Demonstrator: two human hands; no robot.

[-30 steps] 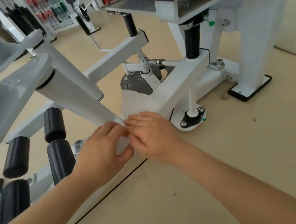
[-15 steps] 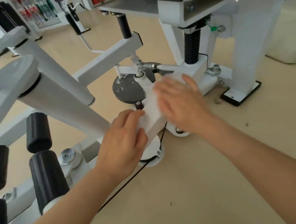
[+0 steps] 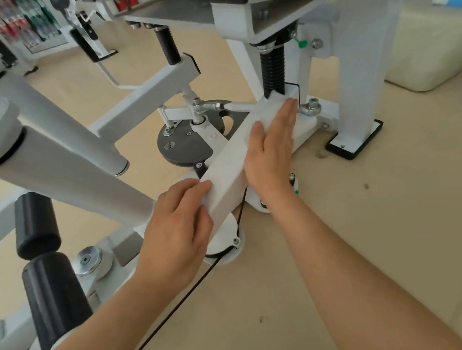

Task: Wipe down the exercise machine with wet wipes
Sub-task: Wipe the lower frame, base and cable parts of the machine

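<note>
A white square bar [image 3: 228, 172] of the exercise machine runs low over the floor from near centre up to a black spring post [image 3: 273, 70]. A white wet wipe [image 3: 271, 107] lies draped over the far part of the bar. My right hand [image 3: 273, 147] presses flat on the wipe with straight fingers, against the bar's right side. My left hand [image 3: 178, 225] rests on the near end of the bar, fingers laid over its top edge. Whether the wipe reaches under the left hand I cannot tell.
A thick white tube [image 3: 68, 169] slants in from the left. Black foam rollers [image 3: 36, 224] stand at lower left. A dark round plate [image 3: 184, 148] with linkage rods sits behind the bar. A black cable [image 3: 178, 301] runs across the beige floor. The machine's white leg [image 3: 360, 83] stands at right.
My right hand has slid along the bar away from me, toward the spring post, carrying the wipe. My left hand has shifted from beside the right hand to the bar's near end.
</note>
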